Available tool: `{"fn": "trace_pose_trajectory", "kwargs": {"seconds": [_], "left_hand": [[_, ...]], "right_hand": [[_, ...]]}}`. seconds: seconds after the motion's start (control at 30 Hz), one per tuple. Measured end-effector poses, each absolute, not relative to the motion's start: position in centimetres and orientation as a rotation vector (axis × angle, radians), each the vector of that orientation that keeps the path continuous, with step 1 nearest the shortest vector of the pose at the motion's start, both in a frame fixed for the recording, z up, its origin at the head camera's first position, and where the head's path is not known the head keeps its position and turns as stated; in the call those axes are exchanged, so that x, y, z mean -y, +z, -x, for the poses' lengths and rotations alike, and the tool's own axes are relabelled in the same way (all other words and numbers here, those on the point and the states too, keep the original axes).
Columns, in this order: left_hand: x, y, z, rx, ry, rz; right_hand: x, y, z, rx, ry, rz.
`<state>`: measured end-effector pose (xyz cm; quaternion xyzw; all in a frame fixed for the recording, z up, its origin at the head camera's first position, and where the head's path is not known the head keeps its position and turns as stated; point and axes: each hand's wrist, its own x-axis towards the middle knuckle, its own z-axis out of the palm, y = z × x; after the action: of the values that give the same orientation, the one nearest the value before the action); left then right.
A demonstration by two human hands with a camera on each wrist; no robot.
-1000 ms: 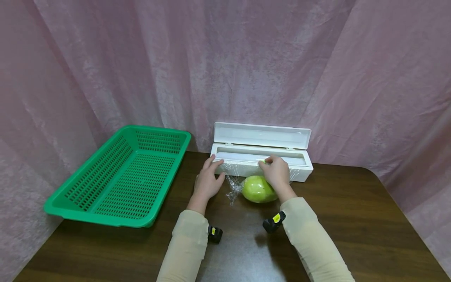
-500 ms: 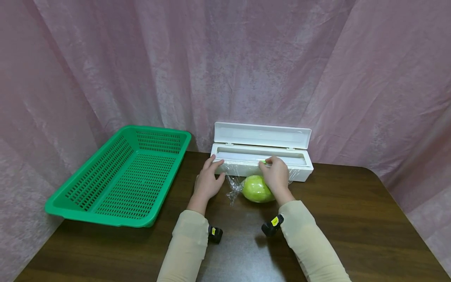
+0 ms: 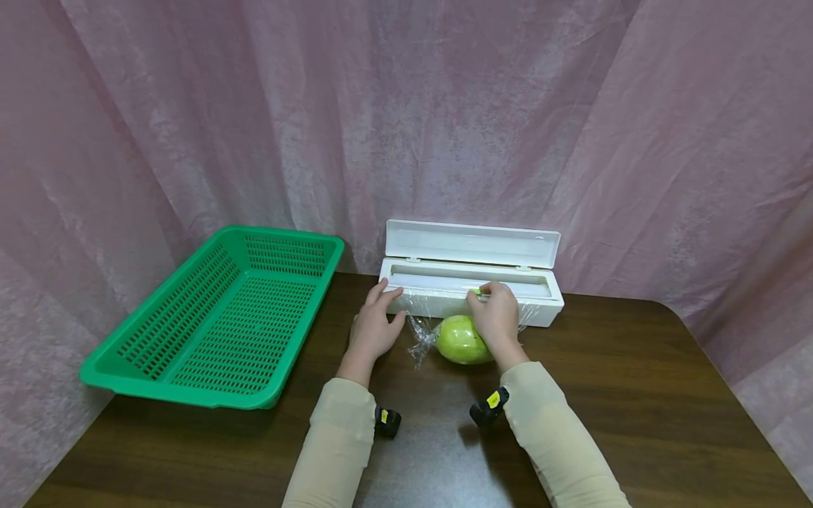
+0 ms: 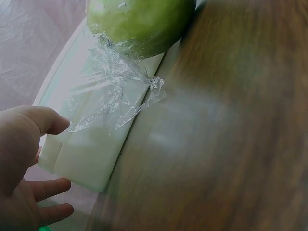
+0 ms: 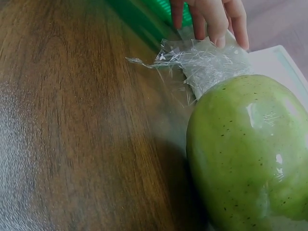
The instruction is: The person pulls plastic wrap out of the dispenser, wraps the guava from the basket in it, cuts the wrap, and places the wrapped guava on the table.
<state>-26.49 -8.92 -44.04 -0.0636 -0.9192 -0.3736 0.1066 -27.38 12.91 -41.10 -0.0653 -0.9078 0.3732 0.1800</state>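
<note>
A white cling film box (image 3: 540,315) stands with its lid raised at the back of the table. My right hand (image 3: 498,317) pinches a small green slider (image 3: 476,291) on the box's front top edge. Clear cling film (image 3: 421,336) hangs over the box front and bunches beside a green speckled fruit (image 3: 459,340), which is wrapped in it. My left hand (image 3: 373,328) touches the box's left end with spread fingers. In the right wrist view the fruit (image 5: 240,154) fills the lower right and my right hand is out of sight.
A green perforated basket (image 3: 269,395) stands to the left of my left hand. The brown wooden table (image 3: 635,395) extends right and forward. Pink curtains (image 3: 470,113) hang close behind the box.
My right wrist and forearm have shifted slightly left, with the fingers still at the green slider. The fruit has also shifted very slightly left. My left hand stays in place.
</note>
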Motion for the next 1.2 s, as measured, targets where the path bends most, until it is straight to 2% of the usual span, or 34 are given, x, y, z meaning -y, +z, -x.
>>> {"fn": "trace_pose_trajectory", "kwargs": {"seconds": [1.2], "left_hand": [[9.0,-44.1,26.5,2.697,-1.095,0.199]], "right_hand": [[-14.2,-41.3,27.6,2.598,0.972,0.153]]}}
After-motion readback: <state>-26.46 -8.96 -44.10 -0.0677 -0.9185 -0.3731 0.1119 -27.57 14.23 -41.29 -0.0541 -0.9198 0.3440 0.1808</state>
